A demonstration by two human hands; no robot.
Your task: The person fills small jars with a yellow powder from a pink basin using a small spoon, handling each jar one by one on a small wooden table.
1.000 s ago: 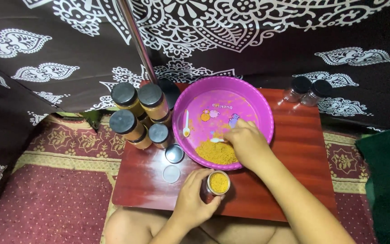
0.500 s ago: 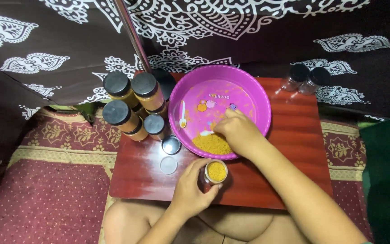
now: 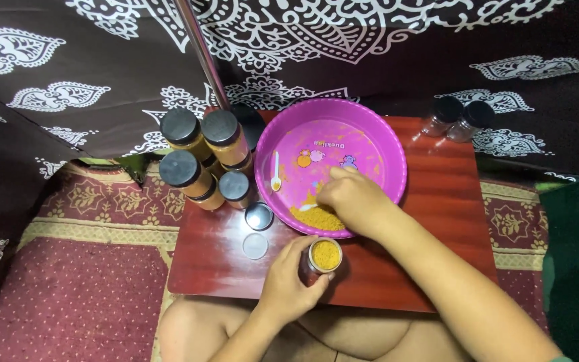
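My left hand [image 3: 288, 281] grips a small open jar [image 3: 325, 257] filled with yellow powder, standing on the red-brown low table [image 3: 437, 221] near its front edge. My right hand [image 3: 351, 196] reaches into the magenta plastic bowl [image 3: 370, 131], fingers curled over a heap of yellow powder [image 3: 315, 217] at the bowl's near side. It seems to hold a small white spoon there, mostly hidden. Another white spoon [image 3: 275, 171] lies inside the bowl at the left.
Several capped jars of yellow powder [image 3: 192, 161] stand left of the bowl. A loose black lid [image 3: 259, 216] and a white disc [image 3: 255, 246] lie on the table. Two dark-capped jars [image 3: 460, 119] stand far right. A metal pole [image 3: 202, 53] and patterned cloth rise behind.
My right hand has shifted a little left over the powder heap in the bowl. My left hand still holds the jar in the same spot.
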